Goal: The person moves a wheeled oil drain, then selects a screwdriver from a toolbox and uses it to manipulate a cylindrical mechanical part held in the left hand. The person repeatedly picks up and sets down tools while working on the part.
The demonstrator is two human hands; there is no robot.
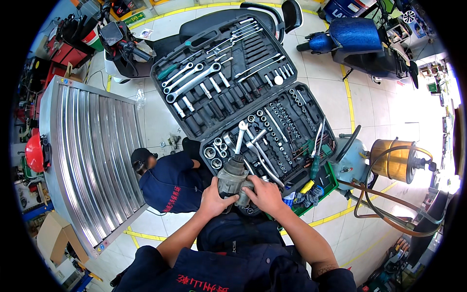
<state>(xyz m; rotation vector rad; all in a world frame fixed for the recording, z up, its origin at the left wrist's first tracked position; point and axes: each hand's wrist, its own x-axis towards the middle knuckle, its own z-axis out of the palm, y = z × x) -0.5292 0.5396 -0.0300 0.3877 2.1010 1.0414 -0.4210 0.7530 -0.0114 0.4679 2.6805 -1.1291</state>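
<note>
A grey metal starter motor (230, 178) with a toothed end is held in front of me, its narrow end pointing away. My left hand (213, 198) wraps its left side, and my right hand (265, 194) grips the smaller cylinder on its right. Beyond it lies an open black tool case (297, 146) full of sockets and wrenches. A silver wrench (241, 134) shows just past the motor's tip; its lower end is hidden. Large sockets (210, 154) sit at the left of the near half. Ratchet wrenches (194, 80) fill the far half, beside smaller tools.
Close on my left a co-worker (170, 182) in dark clothes crouches beside a silver ribbed metal structure (90, 155). A green tray (327, 187) with tools is right of the case. Farther right stands a yellow canister (391, 160) with hoses. Scooters (357, 36) are parked beyond.
</note>
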